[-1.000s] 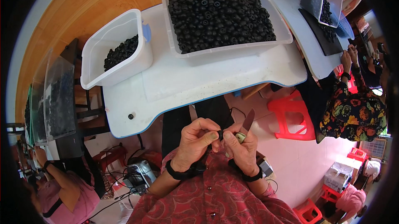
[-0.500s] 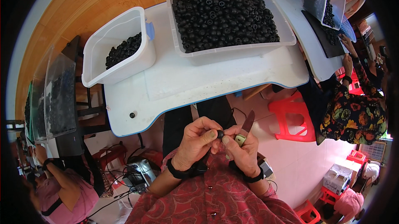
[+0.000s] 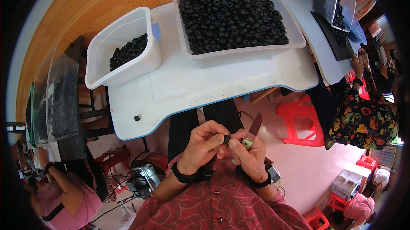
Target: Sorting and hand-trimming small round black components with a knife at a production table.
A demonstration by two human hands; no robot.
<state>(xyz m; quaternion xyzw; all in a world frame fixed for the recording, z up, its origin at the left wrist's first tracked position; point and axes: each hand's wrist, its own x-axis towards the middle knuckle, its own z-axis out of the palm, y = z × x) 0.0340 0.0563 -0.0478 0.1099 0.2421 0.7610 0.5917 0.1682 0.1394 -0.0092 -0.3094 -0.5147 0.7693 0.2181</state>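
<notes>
A small round black part (image 3: 226, 138) is pinched between the thumb and fingers of my left hand (image 3: 203, 142), in front of my chest and short of the table's near edge. My right hand (image 3: 251, 157) is closed around the pale green handle of a small knife (image 3: 255, 126), whose blade points up and away from me. The right thumb touches or almost touches the black part. A large clear bin (image 3: 239, 52) on the table is heaped with similar black ring-like parts; a smaller white tub (image 3: 147, 61) to its left has a low pile of them.
One loose black part (image 3: 136, 118) lies at the left of the white table (image 3: 188, 97). Red plastic stools (image 3: 307, 123) stand on the floor at right. Co-workers sit on both sides, the right one in a flowered top (image 3: 363, 119) beside another table. Cables and a metal box (image 3: 145, 179) are at lower left.
The black part has turned slightly in my left fingers, while both hands stay in nearly the same place. The right co-worker's hands have come together near the dark board.
</notes>
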